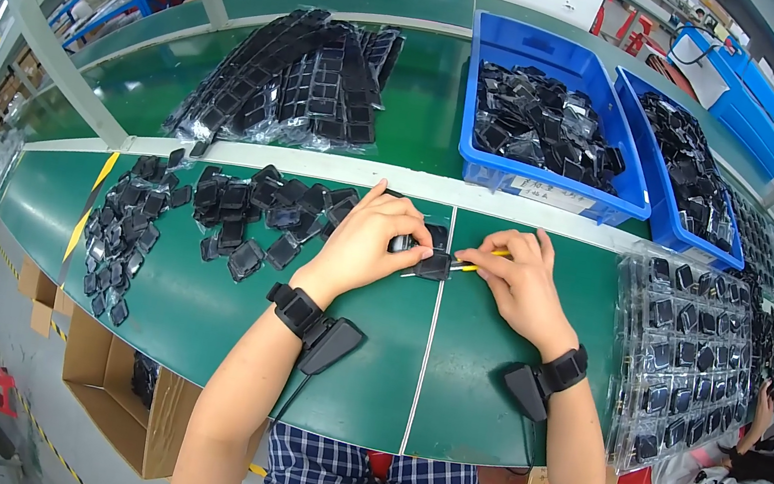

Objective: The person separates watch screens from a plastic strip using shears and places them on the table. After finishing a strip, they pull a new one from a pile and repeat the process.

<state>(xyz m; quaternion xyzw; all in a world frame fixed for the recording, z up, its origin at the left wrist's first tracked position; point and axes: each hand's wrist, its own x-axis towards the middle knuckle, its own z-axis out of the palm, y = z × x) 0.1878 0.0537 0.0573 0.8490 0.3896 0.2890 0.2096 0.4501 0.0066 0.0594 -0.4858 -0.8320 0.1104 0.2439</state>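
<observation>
My left hand [369, 242] holds a small black square part [432, 265] down on the green table [368, 361]. My right hand [522, 272] grips a thin yellow-handled tool [472, 267] whose tip touches that part. Both wrists wear black bands with a black device attached. A heap of similar small black parts [260, 212] lies just left of my left hand, and more of them [123, 236] are scattered farther left.
A clear tray of black parts [682, 360] sits at my right. Two blue bins [538, 180] [662, 200] full of parts stand at the back, beside stacked bagged trays [296, 81]. Cardboard boxes [116, 387] are on the floor. Another person [746, 471] sits at the right.
</observation>
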